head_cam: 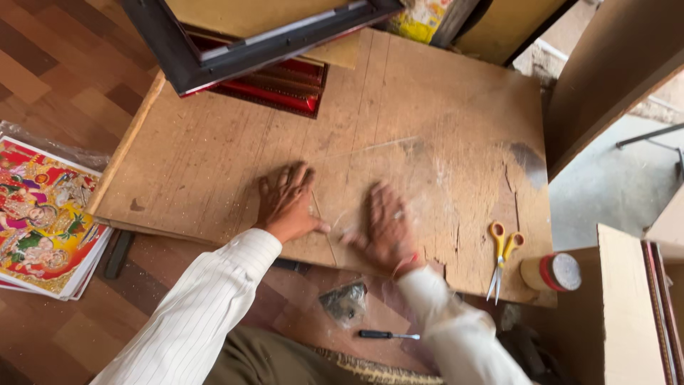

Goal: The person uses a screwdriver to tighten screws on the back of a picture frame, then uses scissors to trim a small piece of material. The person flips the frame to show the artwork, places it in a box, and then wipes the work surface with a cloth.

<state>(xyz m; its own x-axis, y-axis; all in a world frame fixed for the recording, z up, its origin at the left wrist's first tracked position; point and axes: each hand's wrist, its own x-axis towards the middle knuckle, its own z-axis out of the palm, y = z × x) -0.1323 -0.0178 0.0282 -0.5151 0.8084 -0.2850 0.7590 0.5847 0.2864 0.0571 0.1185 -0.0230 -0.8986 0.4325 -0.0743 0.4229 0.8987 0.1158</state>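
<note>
Both my hands lie palm-down on a scratched wooden board (214, 142) on the floor. My left hand (285, 201) is flat with fingers spread. My right hand (387, 224) is blurred and rests on a clear thin sheet (427, 178) that lies on the board; its edges show faintly. Neither hand grips anything. White striped sleeves cover both arms.
Yellow-handled scissors (501, 255) and a tape roll (552, 271) sit at the board's right front corner. Dark picture frames (235, 57) lie on the far edge. Colourful prints (43, 214) are stacked at left. A small screwdriver (388, 334) and a plastic bag (344, 301) lie near my knees.
</note>
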